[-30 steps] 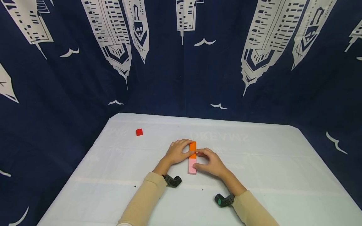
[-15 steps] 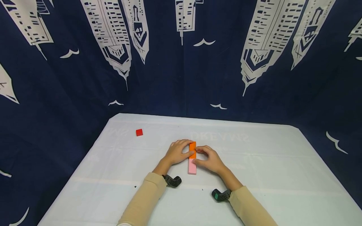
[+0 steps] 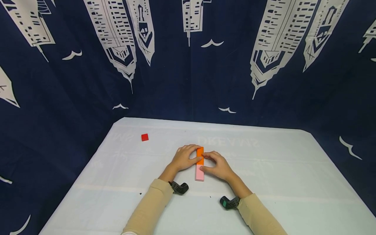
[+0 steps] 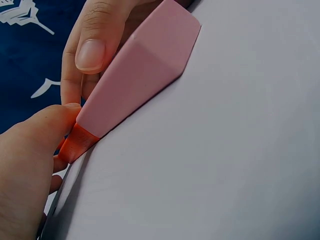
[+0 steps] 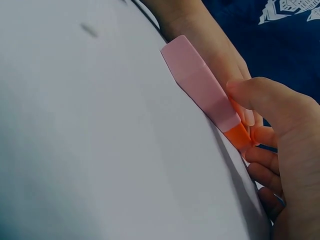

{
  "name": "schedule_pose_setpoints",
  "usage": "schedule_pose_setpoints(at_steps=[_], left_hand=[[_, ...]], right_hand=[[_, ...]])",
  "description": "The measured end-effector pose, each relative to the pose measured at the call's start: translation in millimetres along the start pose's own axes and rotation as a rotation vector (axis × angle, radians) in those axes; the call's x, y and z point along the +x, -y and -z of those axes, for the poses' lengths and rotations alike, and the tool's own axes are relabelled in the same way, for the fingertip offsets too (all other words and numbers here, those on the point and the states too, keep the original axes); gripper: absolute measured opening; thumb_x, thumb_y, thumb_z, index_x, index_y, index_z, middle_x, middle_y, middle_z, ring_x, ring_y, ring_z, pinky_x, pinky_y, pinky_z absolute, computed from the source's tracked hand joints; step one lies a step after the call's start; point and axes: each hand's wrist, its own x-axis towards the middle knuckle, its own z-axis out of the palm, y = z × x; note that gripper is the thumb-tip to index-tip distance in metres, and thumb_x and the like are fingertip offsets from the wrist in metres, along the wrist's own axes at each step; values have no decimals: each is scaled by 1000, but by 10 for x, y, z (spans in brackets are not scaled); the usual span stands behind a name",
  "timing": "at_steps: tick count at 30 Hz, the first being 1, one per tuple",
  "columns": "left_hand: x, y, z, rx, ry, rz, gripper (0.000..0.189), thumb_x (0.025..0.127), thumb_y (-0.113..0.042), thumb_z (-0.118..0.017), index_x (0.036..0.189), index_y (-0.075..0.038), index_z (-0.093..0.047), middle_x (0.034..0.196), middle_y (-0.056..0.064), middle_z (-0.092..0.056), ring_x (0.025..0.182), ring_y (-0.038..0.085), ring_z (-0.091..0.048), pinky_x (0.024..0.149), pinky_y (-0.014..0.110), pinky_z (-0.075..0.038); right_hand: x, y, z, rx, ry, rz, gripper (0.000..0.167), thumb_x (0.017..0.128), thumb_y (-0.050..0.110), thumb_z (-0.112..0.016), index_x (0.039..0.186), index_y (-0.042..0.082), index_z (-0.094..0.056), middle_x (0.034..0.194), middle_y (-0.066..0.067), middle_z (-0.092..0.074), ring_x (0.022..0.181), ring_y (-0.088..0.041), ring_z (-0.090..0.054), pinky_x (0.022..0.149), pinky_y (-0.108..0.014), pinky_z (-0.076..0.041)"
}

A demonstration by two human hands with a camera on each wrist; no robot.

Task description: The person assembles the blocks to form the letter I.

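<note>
Gripping the orange block, end to end with the pink block on the table, the left hand faces the right hand, which touches the blocks, whether pinching I cannot tell, while only the head view shows the red block, well apart.

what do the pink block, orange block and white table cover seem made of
Pink block: painted wood or plastic, unclear which; smooth, matte, no visible grain.
Orange block: likely the same; similarly even in colour.
White table cover: probably matte fabric, with faint crease lines.
</note>
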Motion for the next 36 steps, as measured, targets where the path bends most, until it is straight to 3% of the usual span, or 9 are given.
schedule_pose_setpoints(at_steps=[9,16,23,36], left_hand=[[-24,-10,-4,-4,3,5,53,95,-50,-55,138,-19,-54,141,2,-53,131,23,-45,104,48,-34],[-23,-14,-5,-6,2,-1,52,95,-50,-55,138,-20,-54,141,1,-53,131,23,-45,104,48,-34],[-21,-14,-1,-6,-1,0,52,95,-50,-55,138,-19,-54,141,2,-53,131,23,-45,104,49,-35],[-12,-24,22,-28,0,6,53,94,-48,-58,137,-18,-54,140,3,-54,130,24,-45,104,49,-34]], right_hand=[[-24,-23,-19,-23,2,28,51,77,29,-84,120,8,-67,111,-1,-64,107,-22,-59,95,-45,-47],[-33,-64,-39,-64,-38,101,52,75,34,-83,117,6,-69,107,0,-65,102,-20,-59,90,-43,-49],[-28,-17,-13,-42,4,41,52,75,29,-84,120,7,-68,110,-1,-65,107,-22,-59,96,-46,-46],[-14,-11,-16,-66,5,41,52,76,30,-83,121,8,-68,111,-1,-65,107,-22,-58,97,-45,-46]])
